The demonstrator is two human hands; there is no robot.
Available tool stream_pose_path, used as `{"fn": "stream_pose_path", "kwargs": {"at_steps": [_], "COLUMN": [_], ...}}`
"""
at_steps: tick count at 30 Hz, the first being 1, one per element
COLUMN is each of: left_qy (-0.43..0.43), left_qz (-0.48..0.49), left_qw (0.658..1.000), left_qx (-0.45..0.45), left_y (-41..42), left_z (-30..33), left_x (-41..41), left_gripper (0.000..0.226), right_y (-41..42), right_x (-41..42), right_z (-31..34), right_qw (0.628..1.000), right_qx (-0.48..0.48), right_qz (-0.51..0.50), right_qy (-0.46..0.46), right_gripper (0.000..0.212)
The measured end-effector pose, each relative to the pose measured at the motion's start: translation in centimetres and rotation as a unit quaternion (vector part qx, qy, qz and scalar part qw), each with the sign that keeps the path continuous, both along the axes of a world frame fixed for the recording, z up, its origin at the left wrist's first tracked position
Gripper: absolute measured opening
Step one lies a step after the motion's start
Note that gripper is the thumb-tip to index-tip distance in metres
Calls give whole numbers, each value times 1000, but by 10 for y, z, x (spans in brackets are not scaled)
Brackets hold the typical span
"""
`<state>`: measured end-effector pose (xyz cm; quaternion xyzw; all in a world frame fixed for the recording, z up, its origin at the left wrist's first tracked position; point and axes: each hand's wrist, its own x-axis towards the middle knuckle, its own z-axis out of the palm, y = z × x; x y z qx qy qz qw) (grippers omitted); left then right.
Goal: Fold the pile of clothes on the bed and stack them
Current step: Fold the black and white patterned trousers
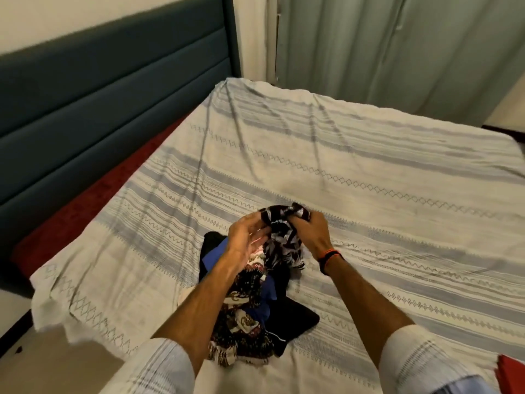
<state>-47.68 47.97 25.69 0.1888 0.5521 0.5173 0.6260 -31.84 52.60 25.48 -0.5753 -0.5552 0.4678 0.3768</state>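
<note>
A: Head view, item one?
B: Dark white-printed garment (284,237), lifted above the pile of clothes (250,302) near the bed's front edge. Right hand (308,231) clenches its upper edge; left hand (244,237), fingers loosely spread, touches the cloth's side. Probably being shaken free for folding.
A: Item two?
B: The pile: paisley print, blue and black pieces, unfolded, heaped on the striped bedspread (369,166).
A: Containers?
B: None visible. No stack begun.
</note>
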Motion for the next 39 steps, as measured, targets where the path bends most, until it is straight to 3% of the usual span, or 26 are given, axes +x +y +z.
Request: {"fn": "stream_pose_path", "kwargs": {"at_steps": [4, 9, 13, 17, 20, 24, 26, 29, 30, 32, 34, 36, 39], "left_qy": [149, 219, 332, 463, 492, 451, 402, 302, 265, 187, 117, 83, 123], "left_qz": [-44, -59, 12, -45, -43, -5, -3, -13, -12, 3, 11, -1, -51], "left_qw": [988, 970, 935, 876, 857, 874, 895, 924, 932, 946, 954, 953, 935], "left_qx": [10, 85, 120, 131, 146, 179, 196, 233, 246, 264, 277, 292, 328], "left_y": [-29, -60, -66, -65, -68, -72, -71, -79, -84, -91, -95, -100, -112], "left_z": [30, 65, 87, 109, 129, 148, 156, 176, 186, 206, 227, 242, 249], "left_x": [26, 63, 73, 70, 73, 63, 55, 52, 53, 53, 52, 48, 39], "left_gripper": [38, 58, 56, 34, 27, 45, 46, 40, 37, 33, 29, 23, 13], "right_y": [-11, -38, -54, -60, -62, -70, -80, -91, -95, -104, -113, -121, -129], "right_x": [20, 44, 53, 60, 61, 63, 64, 60, 57, 48, 39, 31, 24], "right_z": [51, 96, 139, 190, 213, 214, 213, 205, 201, 193, 186, 181, 186], "right_qw": [991, 976, 949, 914, 914, 925, 951, 977, 979, 977, 978, 975, 979], "right_qx": [-15, -8, -10, 13, 60, 81, 92, 122, 143, 161, 145, 152, 168], "right_qz": [32, 84, 94, 146, 147, 151, 147, 147, 142, 118, 99, 99, 52], "right_qy": [132, 200, 300, 378, 373, 338, 256, 95, 34, -72, -114, -131, -100], "right_gripper": [11, 16, 19, 17, 30, 44, 45, 30, 40, 78, 94, 73, 38]}}
